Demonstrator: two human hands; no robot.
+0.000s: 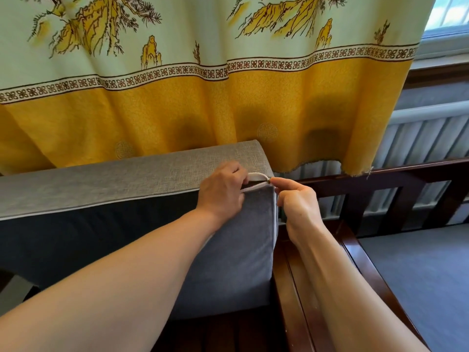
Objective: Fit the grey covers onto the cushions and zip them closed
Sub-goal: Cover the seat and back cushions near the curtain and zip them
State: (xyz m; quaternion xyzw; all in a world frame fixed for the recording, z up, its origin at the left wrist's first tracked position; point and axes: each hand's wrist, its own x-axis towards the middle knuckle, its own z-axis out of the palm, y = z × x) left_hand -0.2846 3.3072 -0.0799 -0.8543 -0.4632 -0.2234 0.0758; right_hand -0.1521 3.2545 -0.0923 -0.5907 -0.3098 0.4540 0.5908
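Nearest, my two forearms run up from the bottom edge toward one corner of the cushion (236,250), which stands on edge on the dark wooden frame (304,288) with its grey cover (114,179) already pulled on. My left hand (222,193) has its fingers curled over the piped seam, tips tucked into the last open gap of the zip. My right hand (298,203) pinches the small metal zip pull (269,180) between thumb and forefinger, right at the corner.

Judgement: only a short stretch is left to close. To do it well I should keep both seam edges drawn together and flat with the left, clear those fingertips ahead of the slider, and pull straight along the seam.

Hard to make out: the zip teeth, my left fingertips, the cushion's far face. Beyond, the yellow curtain (228,102) hides the wall; a radiator (418,143) shows partly at right.
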